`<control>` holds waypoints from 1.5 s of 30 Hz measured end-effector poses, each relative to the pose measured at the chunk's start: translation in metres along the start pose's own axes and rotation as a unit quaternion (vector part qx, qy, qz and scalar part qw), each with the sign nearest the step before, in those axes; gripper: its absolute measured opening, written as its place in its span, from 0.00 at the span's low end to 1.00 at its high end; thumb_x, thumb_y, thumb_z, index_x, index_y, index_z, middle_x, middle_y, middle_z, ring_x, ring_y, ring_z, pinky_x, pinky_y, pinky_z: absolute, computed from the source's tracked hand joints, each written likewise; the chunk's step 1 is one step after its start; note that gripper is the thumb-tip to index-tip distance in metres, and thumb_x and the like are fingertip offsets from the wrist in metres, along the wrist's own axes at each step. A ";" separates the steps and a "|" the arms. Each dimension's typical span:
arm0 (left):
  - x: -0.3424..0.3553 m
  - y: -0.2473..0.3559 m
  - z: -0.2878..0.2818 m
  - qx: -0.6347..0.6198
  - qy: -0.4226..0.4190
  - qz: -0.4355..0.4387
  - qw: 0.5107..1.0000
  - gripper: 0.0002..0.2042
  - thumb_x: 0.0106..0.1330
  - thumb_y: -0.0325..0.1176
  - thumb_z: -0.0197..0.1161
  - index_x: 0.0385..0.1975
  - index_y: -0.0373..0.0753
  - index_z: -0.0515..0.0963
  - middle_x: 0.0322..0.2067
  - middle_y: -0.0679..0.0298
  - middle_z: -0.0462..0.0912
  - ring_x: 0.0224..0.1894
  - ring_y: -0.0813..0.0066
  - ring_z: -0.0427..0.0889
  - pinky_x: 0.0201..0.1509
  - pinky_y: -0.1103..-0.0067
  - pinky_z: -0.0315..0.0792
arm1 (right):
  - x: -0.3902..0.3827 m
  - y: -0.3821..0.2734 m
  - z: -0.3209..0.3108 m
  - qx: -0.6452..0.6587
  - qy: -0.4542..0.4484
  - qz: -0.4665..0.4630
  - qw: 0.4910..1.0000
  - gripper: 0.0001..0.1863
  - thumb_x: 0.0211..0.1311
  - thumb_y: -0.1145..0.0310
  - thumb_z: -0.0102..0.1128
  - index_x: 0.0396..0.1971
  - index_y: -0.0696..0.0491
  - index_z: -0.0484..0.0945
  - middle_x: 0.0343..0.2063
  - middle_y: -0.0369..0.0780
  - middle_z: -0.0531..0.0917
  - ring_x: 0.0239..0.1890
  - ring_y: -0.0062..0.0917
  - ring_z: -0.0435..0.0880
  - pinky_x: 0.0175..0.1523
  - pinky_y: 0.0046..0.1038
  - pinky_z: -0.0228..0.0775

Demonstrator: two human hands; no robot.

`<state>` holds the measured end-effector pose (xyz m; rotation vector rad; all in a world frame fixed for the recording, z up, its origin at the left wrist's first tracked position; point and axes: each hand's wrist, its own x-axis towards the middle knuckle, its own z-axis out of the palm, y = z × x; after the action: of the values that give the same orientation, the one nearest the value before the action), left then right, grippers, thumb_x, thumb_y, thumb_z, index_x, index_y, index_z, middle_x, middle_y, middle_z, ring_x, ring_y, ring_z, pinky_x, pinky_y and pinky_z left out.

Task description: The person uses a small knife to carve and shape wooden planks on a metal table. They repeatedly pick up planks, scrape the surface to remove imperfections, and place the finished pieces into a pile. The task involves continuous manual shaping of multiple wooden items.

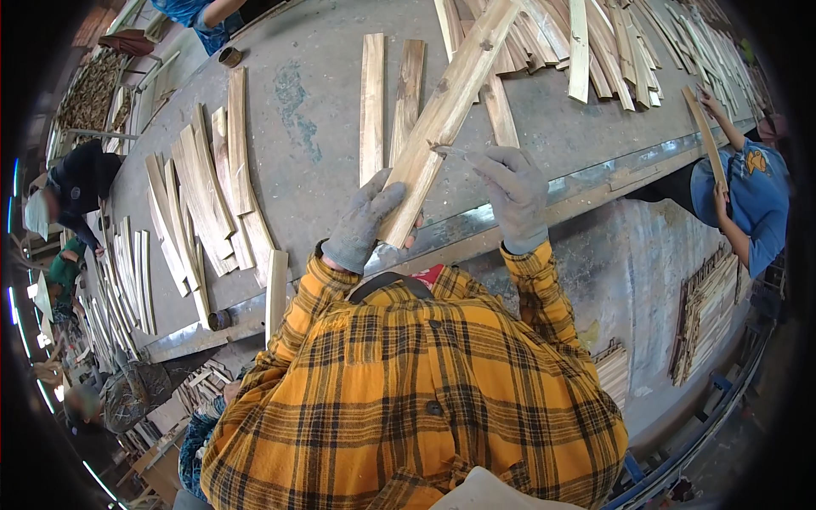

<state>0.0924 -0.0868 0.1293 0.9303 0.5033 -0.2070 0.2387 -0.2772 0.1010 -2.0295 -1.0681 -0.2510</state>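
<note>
A long wooden slat (453,95) with dark knots slants up and away from me, its near end above the table's front edge. My left hand (364,223), in a grey glove, is closed around that near end, with bare fingertips showing at the slat's right side. My right hand (517,194), also gloved in grey, pinches a thin, pale, pointed tool (456,152). The tool's tip meets the slat's right edge at a dark knot; its exact kind is too small to make out.
Loose slats (202,183) lie on the grey table (319,93) at left, and a larger pile (586,42) lies at the far right. Small cups (229,57) stand on the table. A person in blue (761,191) holds a slat at right; other people work at left and far side.
</note>
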 end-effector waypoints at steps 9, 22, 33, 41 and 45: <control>0.001 0.000 0.002 0.027 0.007 0.003 1.000 0.23 0.69 0.41 0.51 0.56 0.31 0.62 0.28 0.55 0.78 0.24 0.72 0.80 0.22 0.80 0.75 | -0.001 0.001 0.000 0.016 0.003 -0.001 1.000 0.18 0.43 0.76 0.62 0.38 0.45 0.83 0.29 0.34 0.80 0.32 0.31 0.78 0.36 0.30 0.71; 0.008 -0.024 -0.009 -0.252 -0.083 -0.043 0.963 0.21 0.72 0.45 0.48 0.53 0.34 0.62 0.28 0.55 0.76 0.19 0.74 0.78 0.18 0.84 0.75 | -0.007 -0.008 0.029 0.241 0.107 0.164 0.951 0.15 0.51 0.82 0.64 0.41 0.54 0.83 0.32 0.39 0.79 0.34 0.23 0.79 0.37 0.20 0.70; 0.013 -0.029 -0.010 -0.322 -0.101 -0.053 0.940 0.21 0.73 0.45 0.46 0.53 0.33 0.62 0.29 0.55 0.74 0.19 0.75 0.75 0.17 0.86 0.74 | -0.015 -0.022 0.030 0.268 0.073 0.150 0.949 0.15 0.50 0.83 0.64 0.40 0.55 0.83 0.32 0.37 0.80 0.34 0.21 0.78 0.37 0.20 0.70; 0.017 -0.035 -0.010 -0.301 -0.118 -0.022 0.946 0.20 0.73 0.45 0.46 0.54 0.34 0.62 0.30 0.55 0.75 0.19 0.74 0.76 0.19 0.84 0.74 | -0.011 -0.011 0.041 0.311 0.069 0.226 0.921 0.14 0.52 0.82 0.64 0.40 0.57 0.82 0.31 0.36 0.81 0.30 0.18 0.77 0.35 0.17 0.68; 0.028 -0.034 0.002 -0.134 -0.008 0.009 0.991 0.19 0.71 0.46 0.48 0.51 0.37 0.64 0.27 0.57 0.76 0.18 0.74 0.75 0.18 0.81 0.73 | -0.029 -0.019 0.049 0.456 0.040 0.349 0.818 0.16 0.53 0.81 0.64 0.44 0.63 0.79 0.31 0.35 0.80 0.27 0.14 0.74 0.33 0.16 0.67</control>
<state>0.1047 -0.1073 0.0923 0.6709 0.4946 -0.1265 0.1971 -0.2526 0.0647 -1.3465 -0.2068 0.4828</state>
